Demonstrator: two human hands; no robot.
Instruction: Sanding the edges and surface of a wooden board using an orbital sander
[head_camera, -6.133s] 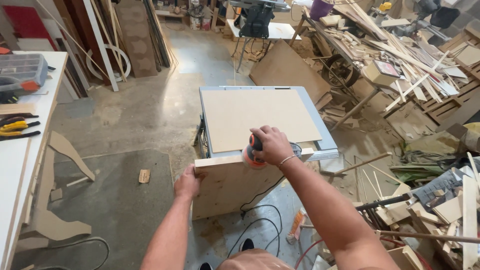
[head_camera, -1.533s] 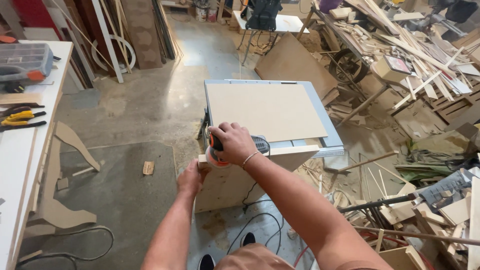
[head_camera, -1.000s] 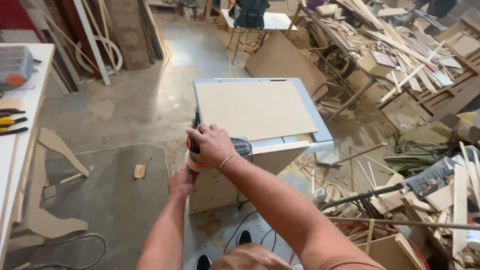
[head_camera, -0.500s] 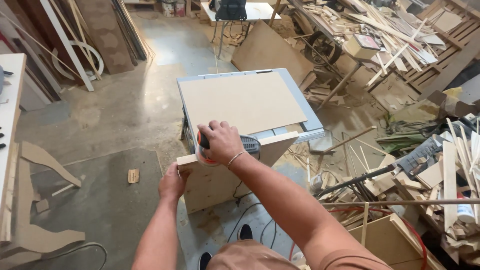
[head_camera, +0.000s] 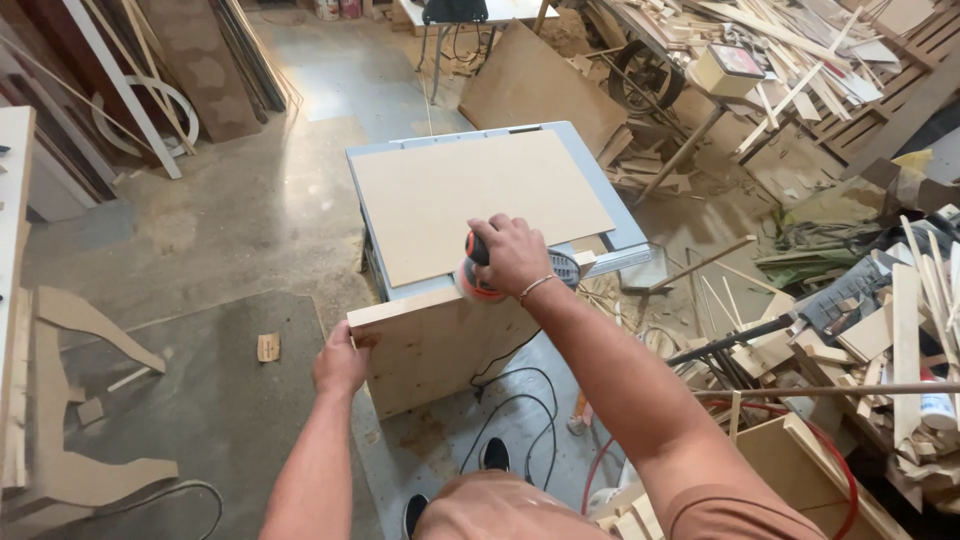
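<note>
A pale wooden panel stands on edge against a grey work table. My left hand grips the panel's left edge near its top corner. My right hand is closed over an orange and black orbital sander, whose pad rests on the panel's top edge, right of its middle. A large tan board lies flat on the table behind the sander. The sander's black cable loops down to the floor.
A heap of wood offcuts and slats crowds the right side. A white bench runs along the left edge, with curved cut-outs leaning below it. A small wood scrap lies on the floor mat. Boards lean against the far wall.
My right hand has slid the sander to the right along the panel's top edge, from near the left corner toward the middle. My left hand stays on the left edge.
</note>
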